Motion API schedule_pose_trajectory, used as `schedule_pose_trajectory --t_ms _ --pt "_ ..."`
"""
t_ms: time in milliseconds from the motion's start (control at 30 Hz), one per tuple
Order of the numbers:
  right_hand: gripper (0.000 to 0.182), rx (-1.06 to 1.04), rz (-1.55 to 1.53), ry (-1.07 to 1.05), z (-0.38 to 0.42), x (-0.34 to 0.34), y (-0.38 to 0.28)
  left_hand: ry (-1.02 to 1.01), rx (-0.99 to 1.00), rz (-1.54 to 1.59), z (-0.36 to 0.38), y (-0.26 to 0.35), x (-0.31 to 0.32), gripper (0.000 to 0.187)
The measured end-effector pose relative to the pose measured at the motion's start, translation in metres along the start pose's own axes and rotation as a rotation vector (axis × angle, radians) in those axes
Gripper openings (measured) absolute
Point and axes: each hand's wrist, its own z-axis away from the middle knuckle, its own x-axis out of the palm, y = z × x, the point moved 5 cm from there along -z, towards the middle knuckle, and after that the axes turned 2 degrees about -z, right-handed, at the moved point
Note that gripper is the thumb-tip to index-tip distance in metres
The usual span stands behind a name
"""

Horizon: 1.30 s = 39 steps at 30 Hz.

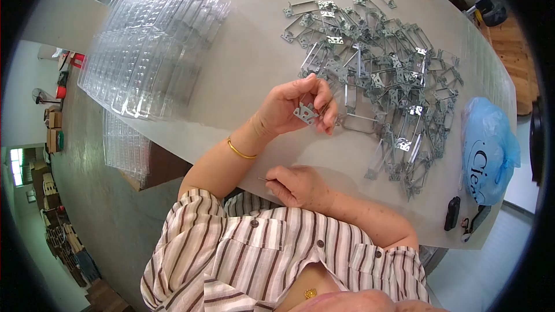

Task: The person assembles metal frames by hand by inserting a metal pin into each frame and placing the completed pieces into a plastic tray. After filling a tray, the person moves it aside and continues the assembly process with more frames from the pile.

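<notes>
My left hand (292,107), with a gold bracelet on its wrist, is raised over the white table (248,58) and grips a small grey metal bracket (305,113) between thumb and fingers. My right hand (298,186) rests near the table's front edge, its fingers closed on a thin metal pin (263,179) that sticks out to the left. A big loose pile of the same metal frames and brackets (378,75) lies just right of my left hand.
Stacks of clear plastic blister trays (150,46) fill the table's left side, with more (124,144) lower at its edge. A blue plastic bag (490,150) and a small black object (452,214) lie at the right end.
</notes>
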Motion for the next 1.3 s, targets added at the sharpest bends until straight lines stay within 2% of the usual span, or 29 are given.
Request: schedule_pose_trajectory --t_ms 233,467,633,967,1300 --pt "0.017 -0.010 -0.007 0.008 -0.001 -0.002 -0.002 0.037 -0.003 -0.053 0.000 0.000 0.006 0.050" --pt "0.016 -0.004 -0.012 -0.003 -0.001 -0.001 -0.001 -0.011 -0.010 -0.095 0.000 -0.001 0.002 0.050" --pt "0.016 0.010 -0.009 -0.013 -0.001 -0.001 -0.002 0.061 -0.034 -0.095 0.002 -0.001 -0.002 0.046" --pt "0.015 -0.005 -0.059 -0.009 -0.002 -0.007 -0.010 0.074 0.007 -0.137 0.003 0.004 -0.002 0.041" --pt "0.016 0.067 -0.195 0.027 0.004 -0.016 -0.016 0.054 0.012 -0.255 0.005 0.009 -0.005 0.060"
